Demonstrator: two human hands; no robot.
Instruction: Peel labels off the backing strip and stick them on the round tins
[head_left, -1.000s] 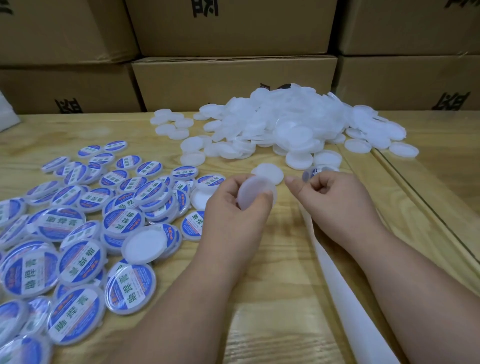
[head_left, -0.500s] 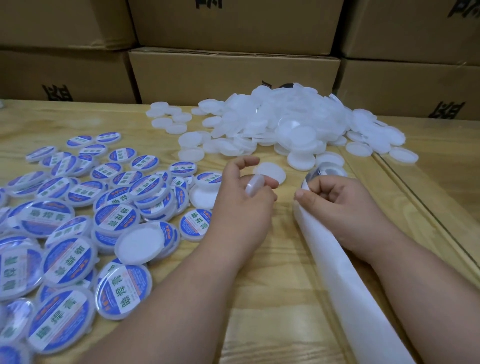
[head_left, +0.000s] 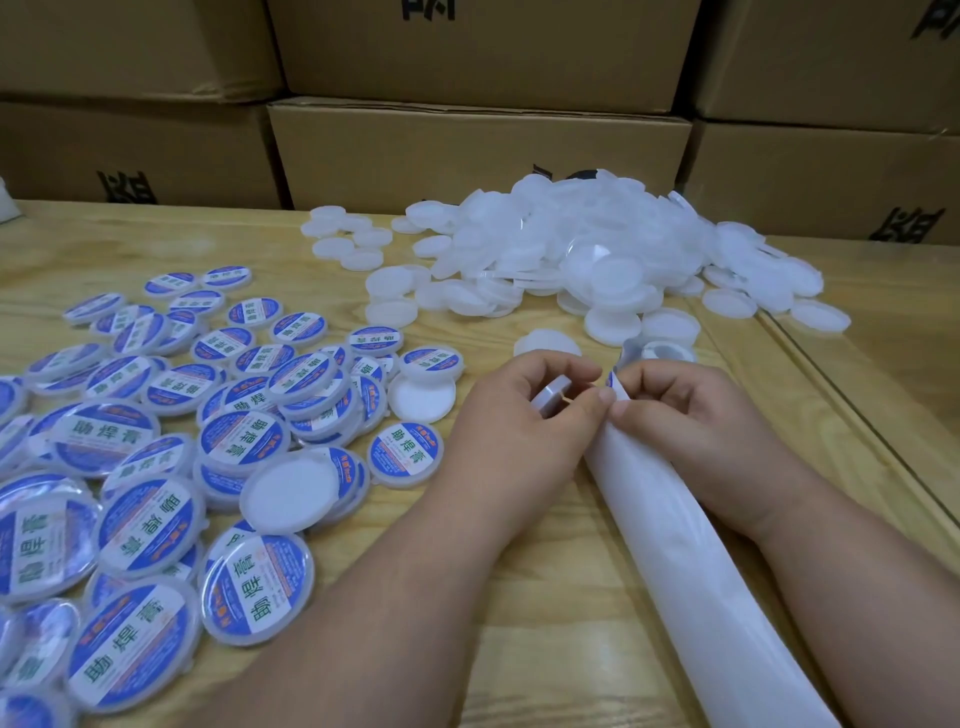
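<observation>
Both hands are now meeting at the top of the white backing strip (head_left: 691, 561), where half a second earlier the left hand (head_left: 511, 441) was sitting apart from it with the blank tin turned edge-on. That blank round tin (head_left: 551, 397) is tucked between the left palm and curled fingers, apparently parked there so it is ready the instant a label comes free. Left thumb and forefinger are reaching across to pinch at the blue-edged label (head_left: 612, 378) lifting off the strip's upper end. Beside it, the right hand (head_left: 691, 415) is curling closed around the strip, seemingly bending it back so the label's edge stands proud; exactly how its fingertips are pressing cannot be made out. From that pinch the strip is trailing toward the person, lying flat on the wooden table (head_left: 545, 597). Left of the strip, finished labelled tins (head_left: 156, 467) are spreading in a loose pile, kept clear of the unlabelled stock. Beyond the strip's top, white unlabelled tins (head_left: 597, 260) are heaped within easy reach. Behind that heap, cardboard cartons (head_left: 478, 156) are stacked along the table's far edge.
</observation>
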